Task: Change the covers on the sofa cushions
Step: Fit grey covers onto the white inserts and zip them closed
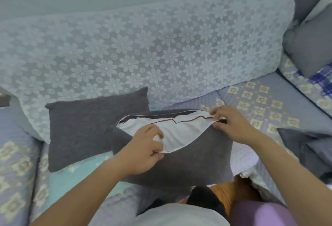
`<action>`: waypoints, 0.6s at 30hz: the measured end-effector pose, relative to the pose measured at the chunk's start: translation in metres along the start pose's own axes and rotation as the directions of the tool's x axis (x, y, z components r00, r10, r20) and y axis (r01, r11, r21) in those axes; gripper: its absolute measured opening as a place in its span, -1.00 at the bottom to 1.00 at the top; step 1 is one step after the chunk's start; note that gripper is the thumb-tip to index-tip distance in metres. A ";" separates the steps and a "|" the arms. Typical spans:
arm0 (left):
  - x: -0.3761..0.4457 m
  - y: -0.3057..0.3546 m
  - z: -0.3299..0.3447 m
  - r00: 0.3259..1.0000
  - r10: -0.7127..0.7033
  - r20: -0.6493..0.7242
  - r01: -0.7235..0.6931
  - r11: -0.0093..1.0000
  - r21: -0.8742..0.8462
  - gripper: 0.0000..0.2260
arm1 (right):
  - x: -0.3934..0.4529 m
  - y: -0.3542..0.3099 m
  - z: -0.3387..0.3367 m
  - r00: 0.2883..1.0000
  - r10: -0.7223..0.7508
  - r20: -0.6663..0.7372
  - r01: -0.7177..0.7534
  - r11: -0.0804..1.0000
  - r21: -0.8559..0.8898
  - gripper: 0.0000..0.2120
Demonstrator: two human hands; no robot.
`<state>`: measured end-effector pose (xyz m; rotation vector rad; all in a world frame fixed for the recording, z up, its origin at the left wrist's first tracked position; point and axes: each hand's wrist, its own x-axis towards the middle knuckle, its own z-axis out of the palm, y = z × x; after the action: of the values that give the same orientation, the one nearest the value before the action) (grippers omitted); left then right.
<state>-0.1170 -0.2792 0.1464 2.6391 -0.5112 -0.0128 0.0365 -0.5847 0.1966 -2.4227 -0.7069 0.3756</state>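
A cushion in a dark grey cover (194, 159) lies on the sofa seat in front of me, its top edge open. The white inner pillow (179, 134) with a dark red seam line shows through the opening. My left hand (143, 152) pinches the near lip of the cover's opening and pulls it toward me. At the opening's right end, my right hand (231, 123) pinches the corner of the cover. A second dark grey cushion (86, 127) lies flat behind and to the left, partly under the first.
The sofa back (143, 55) wears a white floral lace throw. The patterned seat (256, 107) stretches to the right. Dark grey folded fabric (305, 148) lies at the right. More grey cushions (310, 49) stand in the far right corner. My knees show at the bottom.
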 end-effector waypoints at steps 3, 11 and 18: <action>0.014 -0.012 0.008 0.895 -0.195 0.401 0.268 0.954 -0.132 -0.81 | 0.027 -0.018 0.030 0.974 0.014 0.226 -0.023 0.999 0.038 -0.67; 0.014 0.038 0.025 0.837 -0.292 0.463 0.335 0.942 -0.010 -0.78 | 0.102 0.005 0.090 0.838 0.022 0.545 0.142 0.956 -0.256 -0.59; 0.040 0.071 0.060 0.866 -0.412 0.282 0.377 0.910 0.171 -0.86 | 0.084 0.019 0.144 0.610 -0.183 0.771 0.352 0.934 -0.057 -0.36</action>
<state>-0.1108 -0.3783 0.1262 2.8182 -0.0545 -0.5547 0.0538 -0.4854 0.0632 -2.2202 -1.5208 1.2935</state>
